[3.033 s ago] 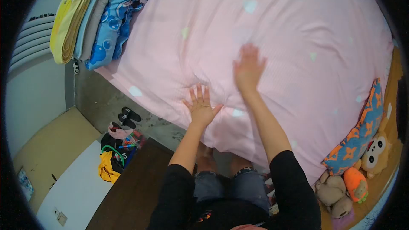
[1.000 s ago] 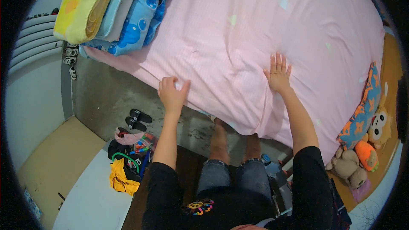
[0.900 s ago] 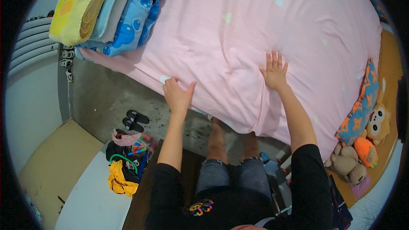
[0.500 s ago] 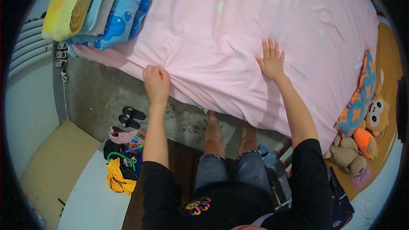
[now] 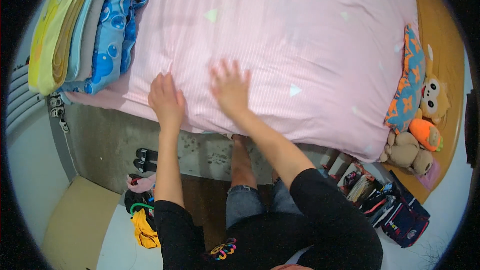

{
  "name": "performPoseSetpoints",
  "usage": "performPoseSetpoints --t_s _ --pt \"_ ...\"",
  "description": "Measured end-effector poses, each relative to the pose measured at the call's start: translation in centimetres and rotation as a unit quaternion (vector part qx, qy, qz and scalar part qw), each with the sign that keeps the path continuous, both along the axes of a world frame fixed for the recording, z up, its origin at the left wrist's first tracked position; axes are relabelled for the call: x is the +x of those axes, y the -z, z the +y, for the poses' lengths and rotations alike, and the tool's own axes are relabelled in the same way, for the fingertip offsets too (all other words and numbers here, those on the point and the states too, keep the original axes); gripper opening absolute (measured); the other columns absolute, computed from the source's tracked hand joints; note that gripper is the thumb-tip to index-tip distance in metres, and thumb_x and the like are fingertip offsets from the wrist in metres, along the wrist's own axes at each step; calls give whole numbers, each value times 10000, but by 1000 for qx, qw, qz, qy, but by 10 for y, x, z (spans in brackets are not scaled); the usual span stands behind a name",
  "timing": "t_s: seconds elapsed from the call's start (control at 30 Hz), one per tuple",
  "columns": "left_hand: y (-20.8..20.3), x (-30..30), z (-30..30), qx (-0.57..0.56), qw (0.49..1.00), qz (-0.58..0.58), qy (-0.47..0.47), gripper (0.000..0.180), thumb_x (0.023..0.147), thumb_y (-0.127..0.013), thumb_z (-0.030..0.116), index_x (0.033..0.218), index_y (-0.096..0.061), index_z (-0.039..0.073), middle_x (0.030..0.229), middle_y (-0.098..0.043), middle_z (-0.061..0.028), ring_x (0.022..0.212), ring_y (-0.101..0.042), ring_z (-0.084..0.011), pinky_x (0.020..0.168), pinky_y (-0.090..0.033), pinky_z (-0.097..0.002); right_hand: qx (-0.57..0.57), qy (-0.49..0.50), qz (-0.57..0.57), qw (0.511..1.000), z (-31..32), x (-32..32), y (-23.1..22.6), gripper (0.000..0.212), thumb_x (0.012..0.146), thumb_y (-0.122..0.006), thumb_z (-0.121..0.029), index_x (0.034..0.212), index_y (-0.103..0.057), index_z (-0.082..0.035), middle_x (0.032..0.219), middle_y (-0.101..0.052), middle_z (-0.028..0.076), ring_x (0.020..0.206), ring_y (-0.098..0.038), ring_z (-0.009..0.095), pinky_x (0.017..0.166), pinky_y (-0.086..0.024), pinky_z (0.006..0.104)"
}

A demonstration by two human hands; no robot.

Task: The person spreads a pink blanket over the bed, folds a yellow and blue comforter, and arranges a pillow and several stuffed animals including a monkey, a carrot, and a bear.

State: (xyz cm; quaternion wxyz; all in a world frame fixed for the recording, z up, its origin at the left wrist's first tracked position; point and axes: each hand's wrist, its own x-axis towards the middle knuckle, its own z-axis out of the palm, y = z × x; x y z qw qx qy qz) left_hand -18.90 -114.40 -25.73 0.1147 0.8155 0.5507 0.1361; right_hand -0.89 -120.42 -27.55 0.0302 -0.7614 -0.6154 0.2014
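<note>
A pink striped sheet (image 5: 300,50) with pale triangles covers the bed in front of me. Near its front edge, on the left, my left hand (image 5: 167,100) rests with fingers extended on the fabric; a small crease runs up from the fingertips. My right hand (image 5: 231,89), slightly blurred, is a short way to its right, over the sheet, fingers spread and holding nothing. The sheet's front edge hangs over the bed side just beyond my legs.
Folded yellow and blue bedding (image 5: 107,45) is stacked at the far left. A blue-orange pillow (image 5: 407,82) and plush toys (image 5: 402,149) line the wooden headboard (image 5: 440,25) at right. Black slippers (image 5: 146,160) lie on the floor; a dark bag (image 5: 407,222) stands lower right.
My left hand has loosened from its closed grip on the sheet's edge. My right hand has swept left toward it. The bunched front folds look flatter, and the view has shifted.
</note>
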Motion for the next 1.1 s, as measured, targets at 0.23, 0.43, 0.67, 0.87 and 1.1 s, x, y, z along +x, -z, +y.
performPoseSetpoints --t_s 0.23,0.43,0.67,0.87,1.1 --pt "15 15 15 -134 983 123 -24 600 842 -534 469 1392 -361 301 1505 -184 -99 1379 -86 -412 938 -142 -751 63 -175 207 961 13 -22 -19 444 798 -579 -254 1205 -569 -75 1435 -340 135 1369 -222 306 1098 -144 542" --pt "15 -6 32 -192 957 214 -33 758 835 -474 600 1461 -175 295 1545 -17 -33 1407 59 -329 985 -75 -723 189 48 62 979 -14 106 -4 522 810 -531 -135 1313 -433 -34 1416 -347 173 1346 -261 313 1098 -154 482" --pt "26 -1 39 -248 948 195 -30 829 814 -438 659 1472 -82 302 1544 60 -16 1399 129 -318 980 24 -732 -19 468 -171 867 -65 181 45 670 893 -483 -430 1410 -280 -55 1490 -211 164 1387 -163 310 1058 -166 569" --pt "27 -1 41 -250 952 177 -23 824 813 -434 663 1470 -81 314 1544 63 -13 1399 124 -317 973 39 -737 95 322 -162 928 49 88 53 693 880 -505 -422 1412 -282 -37 1500 -201 143 1393 -131 325 1053 -125 610" --pt "44 -10 35 -165 976 143 -24 853 791 -474 663 1470 -101 308 1545 51 -9 1400 88 -346 943 30 -758 78 -9 -45 996 149 -41 17 610 850 -539 -438 1402 -362 -249 1509 -195 99 1388 -101 375 1050 -76 641"
